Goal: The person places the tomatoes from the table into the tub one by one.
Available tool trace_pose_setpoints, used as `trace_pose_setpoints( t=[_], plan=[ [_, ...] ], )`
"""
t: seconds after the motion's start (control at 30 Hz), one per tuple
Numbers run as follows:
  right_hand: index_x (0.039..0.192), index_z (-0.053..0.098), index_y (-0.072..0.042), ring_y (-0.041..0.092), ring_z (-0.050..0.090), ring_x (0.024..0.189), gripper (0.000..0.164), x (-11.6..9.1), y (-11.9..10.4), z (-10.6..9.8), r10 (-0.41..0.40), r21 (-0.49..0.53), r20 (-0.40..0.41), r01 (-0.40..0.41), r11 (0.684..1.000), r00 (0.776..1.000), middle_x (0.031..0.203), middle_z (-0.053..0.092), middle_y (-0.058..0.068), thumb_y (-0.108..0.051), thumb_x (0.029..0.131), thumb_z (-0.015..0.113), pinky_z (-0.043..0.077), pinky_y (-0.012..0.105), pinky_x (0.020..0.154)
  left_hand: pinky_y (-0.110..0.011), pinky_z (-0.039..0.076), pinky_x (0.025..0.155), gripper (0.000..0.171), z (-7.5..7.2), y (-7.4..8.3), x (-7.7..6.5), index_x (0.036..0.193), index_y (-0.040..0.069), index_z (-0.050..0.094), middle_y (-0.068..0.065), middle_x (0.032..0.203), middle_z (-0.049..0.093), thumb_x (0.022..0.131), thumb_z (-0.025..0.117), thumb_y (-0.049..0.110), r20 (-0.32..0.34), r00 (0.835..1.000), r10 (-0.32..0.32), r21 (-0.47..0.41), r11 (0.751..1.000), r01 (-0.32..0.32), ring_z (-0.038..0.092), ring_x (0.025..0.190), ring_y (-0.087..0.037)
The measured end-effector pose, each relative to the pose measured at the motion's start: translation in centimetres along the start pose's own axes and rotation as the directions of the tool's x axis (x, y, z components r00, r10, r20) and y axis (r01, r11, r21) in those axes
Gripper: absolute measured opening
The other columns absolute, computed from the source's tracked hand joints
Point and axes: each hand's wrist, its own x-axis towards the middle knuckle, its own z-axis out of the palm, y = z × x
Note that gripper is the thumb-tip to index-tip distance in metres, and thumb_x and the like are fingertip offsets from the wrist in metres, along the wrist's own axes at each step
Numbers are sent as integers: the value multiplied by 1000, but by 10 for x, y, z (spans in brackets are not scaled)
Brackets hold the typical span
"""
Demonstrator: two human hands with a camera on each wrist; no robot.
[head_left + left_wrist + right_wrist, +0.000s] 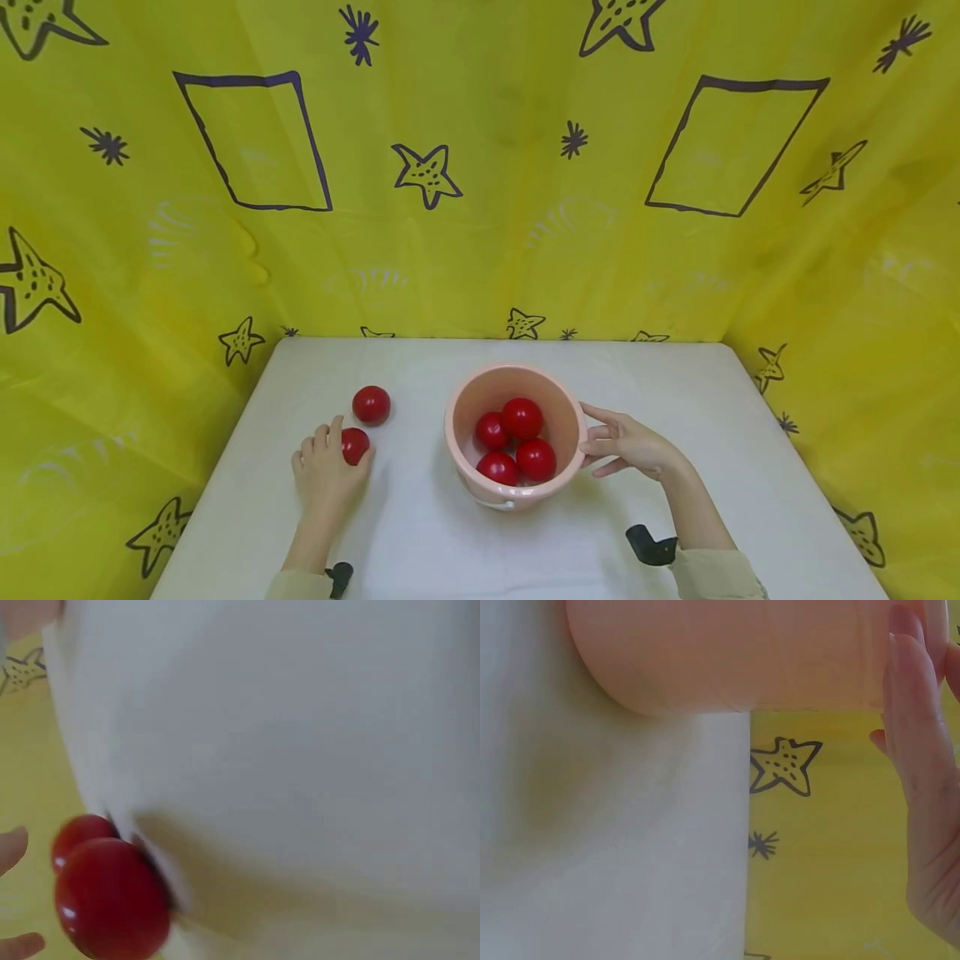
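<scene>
My left hand [327, 469] is over a glossy, tomato-like red ball [354, 446] on the left of the table, fingers spread about it. In the left wrist view its fingertips [11, 849] stand apart from the near red ball [112, 900]. A second red ball [371, 406] lies just beyond. In the middle stands a pink bucket [483, 492] with several red balls [522, 418] inside. My right hand [630, 442] touches the bucket's right rim with extended fingers; the right wrist view shows fingers [915, 682] along the wall near the rim.
A white-covered table [420, 550] carries everything. Yellow curtain [495, 258] with dark star drawings hangs behind it and along both sides. The bucket's pale handle [491, 504] hangs down at its front.
</scene>
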Motion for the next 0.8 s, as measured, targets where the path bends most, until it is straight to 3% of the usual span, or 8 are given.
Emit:
trace_pose_setpoints(
  t=[0.1, 0.27, 0.57, 0.8],
  plan=[
    [144, 13, 1, 26, 67, 83, 79, 0, 0, 0, -1, 0, -1, 1, 1000, 1000, 110, 59, 27, -14, 85, 63, 55, 43, 71, -60, 29, 90, 81, 4, -14, -5, 131, -1, 36, -27, 119, 44, 72, 70, 42, 73, 996, -51, 35, 998, 48, 37, 107, -44],
    [144, 13, 1, 27, 67, 83, 79, 0, 1, 0, 2, 4, 1, -2, 1000, 1000, 110, 59, 27, -14, 85, 63, 55, 43, 70, -60, 30, 87, 84, 10, -25, -9, 130, -5, 34, -30, 115, 46, 72, 68, 46, 114, 990, -84, 46, 996, 79, 38, 106, -46],
    [145, 13, 0, 26, 67, 84, 79, 0, 2, -1, 2, 2, -3, -2, 1000, 1000, 110, 59, 27, -14, 86, 63, 55, 43, 70, -59, 32, 84, 80, 16, -27, -2, 126, -6, 37, -29, 109, 47, 73, 67, 46, 99, 992, -80, 32, 996, 78, 41, 102, -45],
    [145, 13, 0, 26, 67, 83, 79, 1, 3, -1, 1, 8, 2, -1, 1000, 1000, 110, 59, 27, -14, 85, 63, 53, 47, 73, -56, 34, 80, 74, 18, -26, 2, 120, -7, 40, -30, 104, 48, 76, 62, 50, 111, 987, -119, 9, 993, 119, 43, 98, -45]
  ],
)
